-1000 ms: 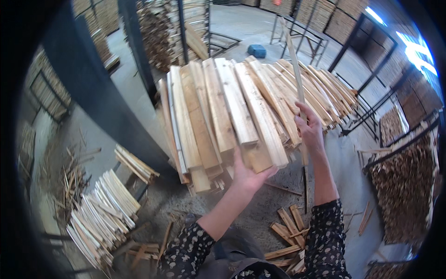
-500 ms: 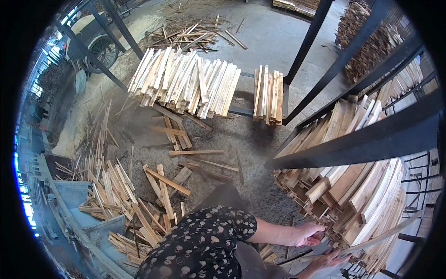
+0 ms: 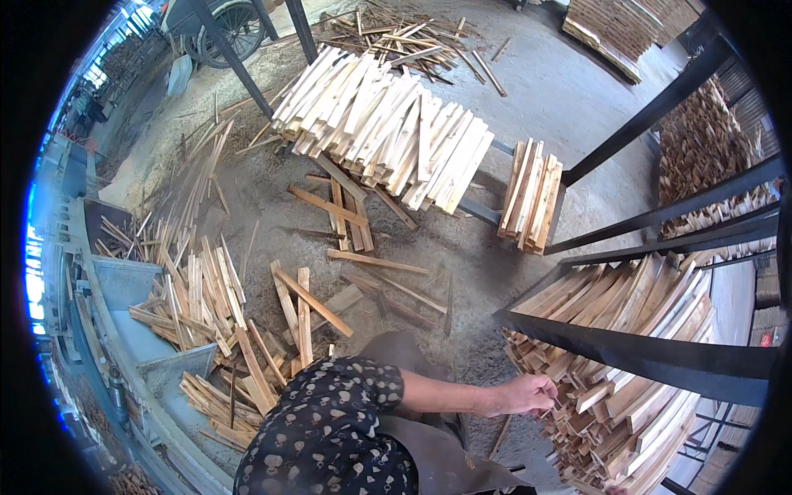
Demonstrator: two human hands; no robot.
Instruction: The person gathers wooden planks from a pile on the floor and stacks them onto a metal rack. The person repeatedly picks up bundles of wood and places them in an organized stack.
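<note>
My left hand (image 3: 530,394) reaches out to the right, its fingers curled against the near ends of a stack of wooden strips (image 3: 606,396). What the fingertips pinch, if anything, is too small to make out. The strips lie lengthwise in a dark metal rack (image 3: 643,342), their cut ends uneven and facing me. My right hand is out of sight beyond the lower edge.
A pile of pale strips (image 3: 379,132) and a smaller bundle (image 3: 530,194) rest on a low frame ahead. Loose offcuts (image 3: 305,309) litter the floor. Left stands a grey metal bin (image 3: 124,268). A wheeled cart (image 3: 223,33) and stacked boards (image 3: 615,33) are farther off.
My view has shifted, so the rack sits lower. The right hand and the long thin strip it held have left the view. My left hand remains at the strip ends.
</note>
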